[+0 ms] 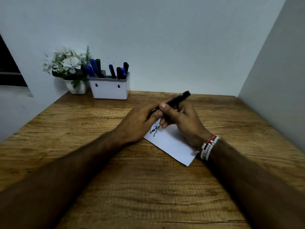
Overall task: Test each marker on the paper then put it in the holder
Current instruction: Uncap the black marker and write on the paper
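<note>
A black marker (179, 98) slants up to the right above a small white paper (171, 142) on the wooden table (132, 179). My right hand (183, 123) grips the marker's barrel. My left hand (140, 123) meets it at the marker's lower end, fingers pinched there; whether they hold the cap is hidden. Blue and dark scribbles (154, 129) show on the paper's far corner, just under my fingers. A white holder (109, 88) with several blue and black markers stands at the back left against the wall.
A white pot of pale flowers (69, 66) stands just left of the holder. Walls close in behind and on the right (272, 71). A beaded bracelet (208, 147) is on my right wrist, which rests on the paper.
</note>
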